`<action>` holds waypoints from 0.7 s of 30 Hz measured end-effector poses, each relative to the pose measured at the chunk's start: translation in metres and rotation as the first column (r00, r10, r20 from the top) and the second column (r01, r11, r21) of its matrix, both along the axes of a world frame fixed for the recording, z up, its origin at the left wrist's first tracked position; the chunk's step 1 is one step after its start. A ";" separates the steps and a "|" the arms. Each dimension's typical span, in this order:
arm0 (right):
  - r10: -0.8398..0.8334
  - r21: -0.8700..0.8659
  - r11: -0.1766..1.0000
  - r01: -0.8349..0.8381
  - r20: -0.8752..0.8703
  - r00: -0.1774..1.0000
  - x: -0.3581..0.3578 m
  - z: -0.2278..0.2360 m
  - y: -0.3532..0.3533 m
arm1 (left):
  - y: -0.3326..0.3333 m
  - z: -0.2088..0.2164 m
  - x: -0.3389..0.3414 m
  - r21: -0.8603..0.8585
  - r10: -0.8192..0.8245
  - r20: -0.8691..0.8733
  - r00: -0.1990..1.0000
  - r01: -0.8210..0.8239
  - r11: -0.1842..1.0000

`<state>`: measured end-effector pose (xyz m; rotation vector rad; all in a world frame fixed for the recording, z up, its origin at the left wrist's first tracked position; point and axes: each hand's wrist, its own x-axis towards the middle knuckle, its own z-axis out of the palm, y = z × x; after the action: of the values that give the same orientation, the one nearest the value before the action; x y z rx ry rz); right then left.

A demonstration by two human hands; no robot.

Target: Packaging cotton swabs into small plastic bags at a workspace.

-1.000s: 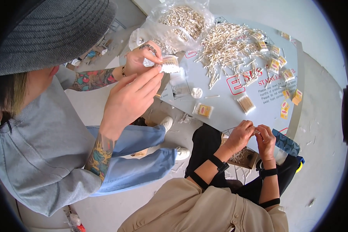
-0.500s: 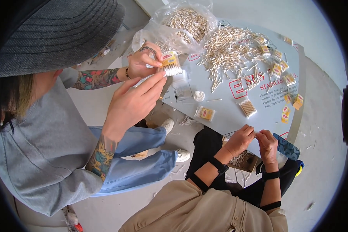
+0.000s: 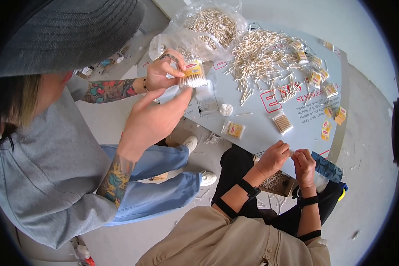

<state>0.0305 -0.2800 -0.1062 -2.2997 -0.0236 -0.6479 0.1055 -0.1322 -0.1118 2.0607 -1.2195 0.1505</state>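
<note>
At the table's near edge, my left hand (image 3: pixel 272 158) and my right hand (image 3: pixel 304 166) are closed, fingertips pinched close together. Between them shows a small pale bit (image 3: pixel 291 153), too small to name. A see-through plastic piece (image 3: pixel 321 181) shows beside my right wrist; whether it joins what I pinch, I cannot tell. Just beyond my hands lies a clear pack of cotton swabs (image 3: pixel 282 123), and to its left a pack with a yellow label (image 3: pixel 233 129). A co-worker's hand (image 3: pixel 166 70) holds another yellow-labelled swab pack (image 3: pixel 192 74), their other hand (image 3: pixel 153 124) close to it.
A large heap of loose cotton swabs (image 3: pixel 261 57) covers the table's far middle, beside an open plastic bag of swabs (image 3: pixel 215 26). Several small packs (image 3: pixel 314 80) and yellow cards (image 3: pixel 326 130) lie at right. Below my hands stands a cardboard box (image 3: pixel 283 186) with swabs.
My two hands stay pinched together, hardly moved. The co-worker's nearer hand has shifted its fingers at the swab pack. More of the see-through plastic shows beside my right wrist.
</note>
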 end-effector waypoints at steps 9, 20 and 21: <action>-0.003 -0.106 0.994 0.005 0.012 1.000 0.000 0.005 -0.004 | 0.004 0.003 -0.001 0.013 -0.001 0.002 1.000 0.001 1.000; 0.032 -0.233 0.972 -0.020 0.050 0.998 0.001 0.006 -0.008 | -0.002 0.009 -0.002 -0.011 0.029 0.086 0.996 -0.029 1.000; 0.024 -0.235 0.972 -0.013 0.045 0.999 0.000 0.005 -0.008 | -0.003 0.009 -0.004 -0.031 0.049 0.086 0.995 -0.046 0.998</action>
<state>0.0302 -0.2876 -0.1012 -2.5067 -0.1510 -0.7228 0.1014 -0.1353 -0.1030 2.0777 -1.2135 0.2813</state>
